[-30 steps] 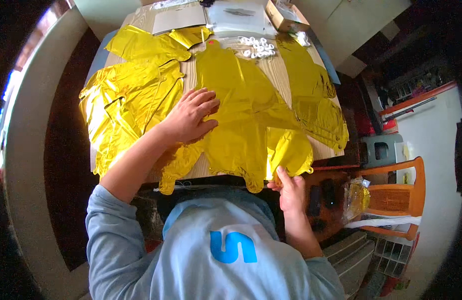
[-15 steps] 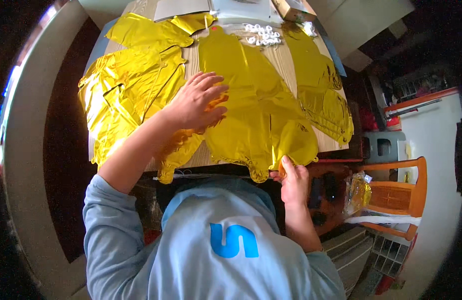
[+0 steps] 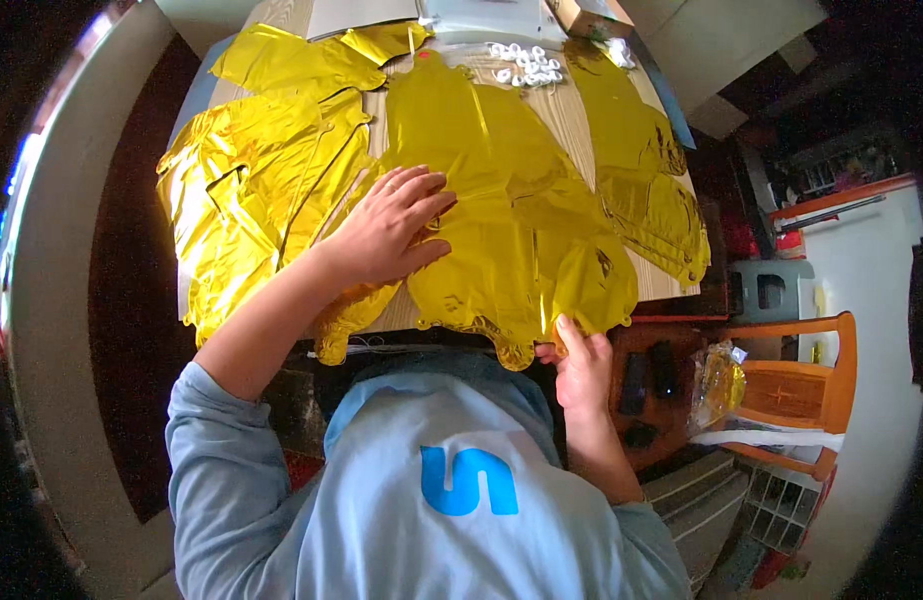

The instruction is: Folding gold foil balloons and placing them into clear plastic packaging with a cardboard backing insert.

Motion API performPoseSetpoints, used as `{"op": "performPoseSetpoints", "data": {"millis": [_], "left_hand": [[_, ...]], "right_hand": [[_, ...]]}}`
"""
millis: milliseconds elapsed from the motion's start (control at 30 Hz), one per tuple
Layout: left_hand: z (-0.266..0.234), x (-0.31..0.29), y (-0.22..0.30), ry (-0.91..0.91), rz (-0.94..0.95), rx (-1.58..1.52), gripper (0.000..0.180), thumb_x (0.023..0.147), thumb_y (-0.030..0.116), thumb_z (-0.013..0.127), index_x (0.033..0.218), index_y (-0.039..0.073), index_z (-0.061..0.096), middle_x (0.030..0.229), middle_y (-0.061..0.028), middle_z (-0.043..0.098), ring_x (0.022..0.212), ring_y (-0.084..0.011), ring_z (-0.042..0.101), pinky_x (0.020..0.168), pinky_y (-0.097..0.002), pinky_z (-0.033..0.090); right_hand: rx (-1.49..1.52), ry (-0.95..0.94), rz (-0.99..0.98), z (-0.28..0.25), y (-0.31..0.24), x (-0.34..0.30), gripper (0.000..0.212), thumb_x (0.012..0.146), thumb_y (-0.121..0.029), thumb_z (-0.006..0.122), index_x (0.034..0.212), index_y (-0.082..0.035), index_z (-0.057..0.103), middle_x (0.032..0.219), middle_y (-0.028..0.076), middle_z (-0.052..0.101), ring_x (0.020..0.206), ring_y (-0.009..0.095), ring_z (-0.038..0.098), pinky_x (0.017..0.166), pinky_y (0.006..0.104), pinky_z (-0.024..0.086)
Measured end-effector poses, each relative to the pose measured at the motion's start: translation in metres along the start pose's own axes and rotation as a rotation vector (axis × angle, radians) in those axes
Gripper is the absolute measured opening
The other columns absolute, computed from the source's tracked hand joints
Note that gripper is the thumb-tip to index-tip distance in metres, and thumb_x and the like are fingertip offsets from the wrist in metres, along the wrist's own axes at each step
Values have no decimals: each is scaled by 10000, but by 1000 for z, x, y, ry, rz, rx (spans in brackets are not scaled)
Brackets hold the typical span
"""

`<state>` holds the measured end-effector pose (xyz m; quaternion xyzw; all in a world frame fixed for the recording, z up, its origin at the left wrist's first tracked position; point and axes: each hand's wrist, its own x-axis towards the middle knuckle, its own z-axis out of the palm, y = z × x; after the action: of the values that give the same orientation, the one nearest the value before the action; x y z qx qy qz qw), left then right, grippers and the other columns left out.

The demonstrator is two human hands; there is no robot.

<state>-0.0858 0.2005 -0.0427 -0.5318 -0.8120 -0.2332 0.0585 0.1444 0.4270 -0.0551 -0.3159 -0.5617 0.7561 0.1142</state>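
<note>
A flat, uninflated gold foil balloon (image 3: 502,210) lies spread across the middle of the wooden bench (image 3: 572,120), its crinkled near edge hanging slightly over the bench's front rim. The left hand (image 3: 387,235) rests palm down on it, fingers spread wide and flat against the foil, holding nothing. The right hand (image 3: 580,365) is at the balloon's near edge, its fingers pinched on a lobe of foil where it overhangs the rim; the thumb side is turned away, so the exact grip is hard to make out.

To the left, more gold foil balloons (image 3: 252,190) lie overlapping in a heap, and their outlines run together so their number cannot be told. Another gold foil piece (image 3: 652,190) lies along the bench's right side. At the far edge sits a cluster of small white pieces (image 3: 527,65), too small to identify, with a cardboard box (image 3: 587,15) cut off by the frame. The person's light blue hooded top (image 3: 452,490) hides the bench's near underside. To the right stands an orange wooden chair (image 3: 792,390).
</note>
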Motion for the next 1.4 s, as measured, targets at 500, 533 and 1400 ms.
{"op": "performPoseSetpoints", "data": {"millis": [500,533,1400], "left_hand": [[25,40,23,118,182,-150,265,833,211,735,1046,66,675,1103,-119,622,1072,-326,591,951,-441,475],[31,40,21,129,187,-161,269,827,201,742,1044,61,668,1100,-129,620,1067,-336,594,938,-448,482],[41,37,4,21,237,-37,497,837,207,565,1318,106,636,1222,-130,589,1161,-312,559,1018,-431,439]], "right_hand": [[27,17,-99,4,6,3,272,963,-190,639,1133,23,635,969,87,697,714,158,666,556,275,530],[31,10,-86,4,4,3,257,966,-185,637,1120,21,643,965,81,700,716,151,663,562,269,528],[-1228,-415,-1147,11,-38,60,353,917,-180,650,1237,-33,646,1330,123,623,1270,318,552,1131,527,341]]}}
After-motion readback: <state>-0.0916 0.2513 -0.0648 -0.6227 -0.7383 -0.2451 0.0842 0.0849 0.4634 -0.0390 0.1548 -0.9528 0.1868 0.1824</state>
